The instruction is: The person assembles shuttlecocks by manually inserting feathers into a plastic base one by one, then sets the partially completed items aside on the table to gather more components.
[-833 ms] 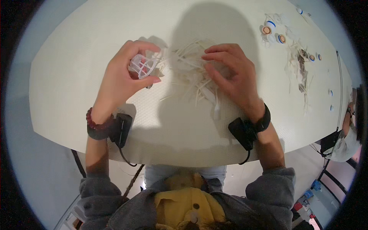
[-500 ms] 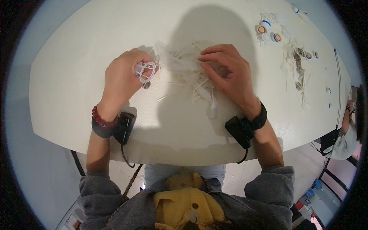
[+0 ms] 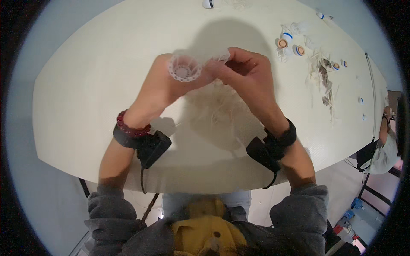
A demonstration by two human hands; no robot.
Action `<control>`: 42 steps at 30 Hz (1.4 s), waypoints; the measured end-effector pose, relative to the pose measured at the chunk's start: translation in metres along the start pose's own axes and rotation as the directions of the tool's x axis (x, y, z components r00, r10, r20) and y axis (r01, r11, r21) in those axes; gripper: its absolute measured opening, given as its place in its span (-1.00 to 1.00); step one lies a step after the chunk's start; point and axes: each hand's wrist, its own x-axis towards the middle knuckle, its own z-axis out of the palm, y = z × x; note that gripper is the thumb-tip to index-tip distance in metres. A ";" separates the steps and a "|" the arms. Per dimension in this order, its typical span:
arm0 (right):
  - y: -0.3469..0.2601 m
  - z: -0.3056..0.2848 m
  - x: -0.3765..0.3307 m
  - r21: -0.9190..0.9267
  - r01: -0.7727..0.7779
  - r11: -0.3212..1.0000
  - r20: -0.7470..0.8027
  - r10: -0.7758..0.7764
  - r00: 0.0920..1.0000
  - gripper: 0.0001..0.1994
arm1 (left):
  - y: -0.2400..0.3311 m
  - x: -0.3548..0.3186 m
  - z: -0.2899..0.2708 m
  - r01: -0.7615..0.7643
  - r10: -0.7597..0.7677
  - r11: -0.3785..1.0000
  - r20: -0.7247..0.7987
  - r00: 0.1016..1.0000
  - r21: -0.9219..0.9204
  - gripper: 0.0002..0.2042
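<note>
My left hand [image 3: 159, 87] is closed round a small translucent white plastic cup [image 3: 184, 69] with a scalloped, holed rim, its open top turned up toward me. Close to it on the right, my right hand [image 3: 253, 79] pinches a thin, translucent white strip [image 3: 223, 56] between thumb and fingers. The fingertips of both hands nearly meet, and whether the strip touches the cup I cannot tell. Beneath the hands, in shadow, lies a loose pile of thin pale sticks and whitish scraps [image 3: 215, 104], partly hidden by them.
The white table [image 3: 85, 94] curves round me. At its right stand several small white pots with blue bands and brown tops [image 3: 282, 43], beside a heap of pale strips with dark pieces [image 3: 324, 77]. A white object [image 3: 208, 4] sits at the far edge. Another person's arm [image 3: 384, 123] shows far right.
My left hand has moved right with the cup, turning its opening upward. My right hand has risen from the pile and come toward the left, now with a translucent strip in it.
</note>
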 end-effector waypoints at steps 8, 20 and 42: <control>0.025 -0.015 0.017 0.361 -0.164 0.918 -0.125 0.222 0.967 -0.80 | -0.021 0.007 0.003 -0.252 0.257 0.910 0.029 0.966 0.329 -0.95; 0.026 -0.018 0.020 0.314 -0.206 0.927 0.073 0.193 0.978 -0.89 | -0.019 0.011 0.006 -0.204 0.241 0.932 -0.090 0.966 0.300 -0.90; 0.027 -0.013 0.022 0.163 -0.045 0.986 0.149 0.020 0.989 -0.70 | -0.024 0.014 -0.001 -0.280 0.359 0.885 -0.161 0.920 0.372 -0.71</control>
